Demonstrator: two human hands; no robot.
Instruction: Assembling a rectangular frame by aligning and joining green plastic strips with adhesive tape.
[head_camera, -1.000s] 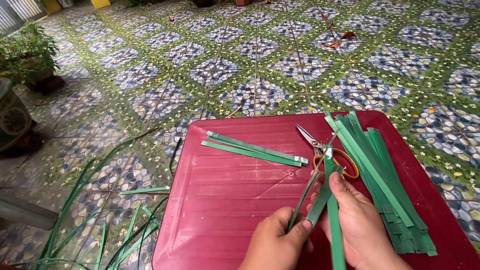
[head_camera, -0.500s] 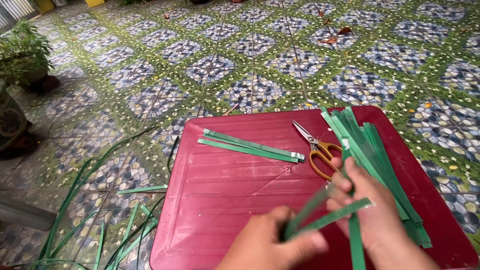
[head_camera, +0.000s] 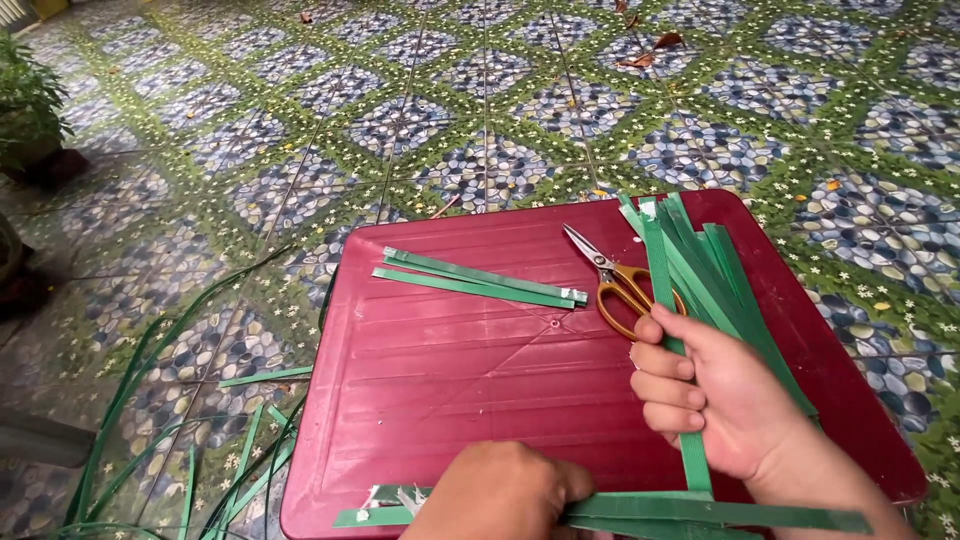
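The right hand is closed around an upright green leaf strip, fingers curled over it at mid-length; the strip runs from the near edge of the red plastic tabletop up towards the far right corner. The left hand is closed, knuckles up, pressing on a horizontal green strip that lies along the near edge and crosses under the upright one at a right angle just below the right hand.

Procedure for the step in hand, as judged from this layout:
- Keep the left hand pressing the horizontal strip flat so the crossing does not slip.
- Hold the upright strip square to the horizontal one; tension it evenly along its length.
- Avoid twisting the strip; it looks thin and likely to crease or split lengthwise.

Edges and clearance:
- The crossing sits at the near rim of the tabletop; the horizontal strip overhangs towards the right, so little support remains there.
- Orange-handled scissors lie just left of the upright strip, blades pointing far-left; keep the fingers clear of them.
- A stack of cut strips lies beneath and right of the upright strip, reaching the far right corner.
- Two short strips lie on the far left part, well apart from both hands.
- The middle of the tabletop offers open working room.
- Loose leaf blades lie on the patterned tile floor to the left.
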